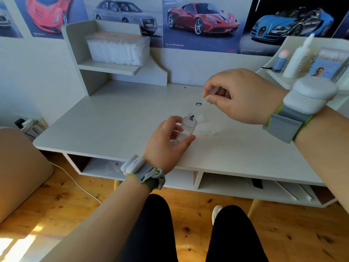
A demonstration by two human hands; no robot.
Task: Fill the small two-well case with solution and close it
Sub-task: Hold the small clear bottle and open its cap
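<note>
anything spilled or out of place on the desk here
Nothing plainly spilled. A small dark ring sits at the tip of the clear tool pinched by the right hand, outside the clear case; whether it touches the desk is unclear. The left hand holds a bottle.

— What is behind the worktop?
— A pale wall with a row of car posters: red, silver and blue cars.
— And the furniture?
— The worktop is white. A small white shelf unit stands at its back left, and there are open compartments under its front edge. At the left is something beige and padded.
— The floor?
— A wooden floor, warm brown, with a sunlight patch at the lower left. A white cable lies on it.
</note>
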